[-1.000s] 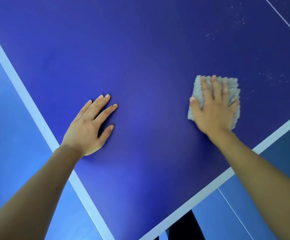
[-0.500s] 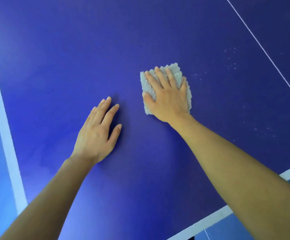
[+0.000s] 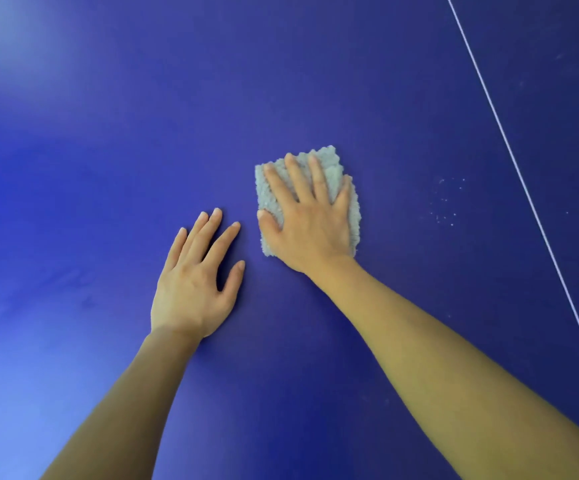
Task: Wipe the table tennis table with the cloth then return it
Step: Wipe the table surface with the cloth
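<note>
Pressing a fluffy, pale grey cloth (image 3: 333, 174) flat, the right hand (image 3: 310, 226) lies spread; left hand (image 3: 194, 282) likewise.

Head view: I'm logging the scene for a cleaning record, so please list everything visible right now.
table tennis table: one, dark blue, fills the view
line: one, thin white, diagonal at right
cloth: one, light grey, centre, flat on the table
specks: small scatter, whitish, between cloth and line
left hand: one, flat on table, left of cloth, apart
right hand: one, fingers spread, pressing the cloth
forearms: two, bare, from the lower edge
</note>
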